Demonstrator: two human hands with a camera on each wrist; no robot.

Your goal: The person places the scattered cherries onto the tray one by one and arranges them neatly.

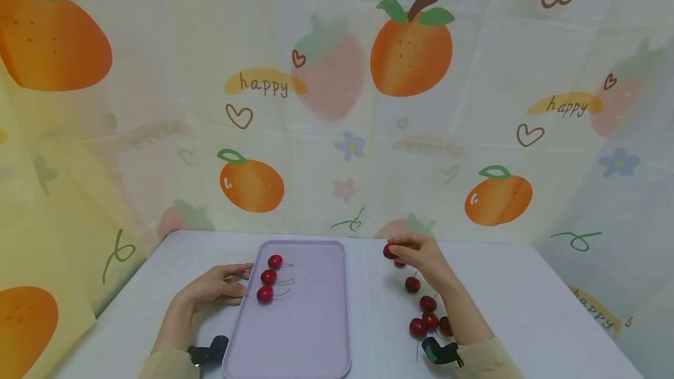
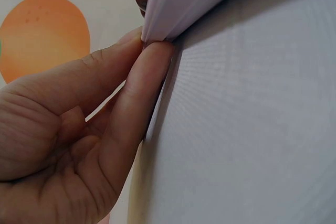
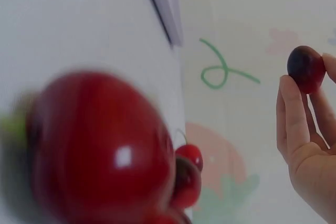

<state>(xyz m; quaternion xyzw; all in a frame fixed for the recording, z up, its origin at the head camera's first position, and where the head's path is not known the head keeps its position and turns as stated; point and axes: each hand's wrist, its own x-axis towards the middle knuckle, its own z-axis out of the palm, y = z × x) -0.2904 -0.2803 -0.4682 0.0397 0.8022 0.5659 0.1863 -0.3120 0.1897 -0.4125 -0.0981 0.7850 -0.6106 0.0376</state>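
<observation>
Behind, "happy" lettering [image 1: 263,83], right hand [image 1: 425,257] pinching cherry [image 1: 388,251]

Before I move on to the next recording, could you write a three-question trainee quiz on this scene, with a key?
1. How many glossy round red cherries lie on the pale purple rectangular tray?

2. True or false: the left hand touches the tray's edge.

3. Where is the single cherry that the right hand pinches?
A) Over the tray
B) To the tray's right
C) To the tray's left

Key: 1. Three. 2. True. 3. B.
</observation>
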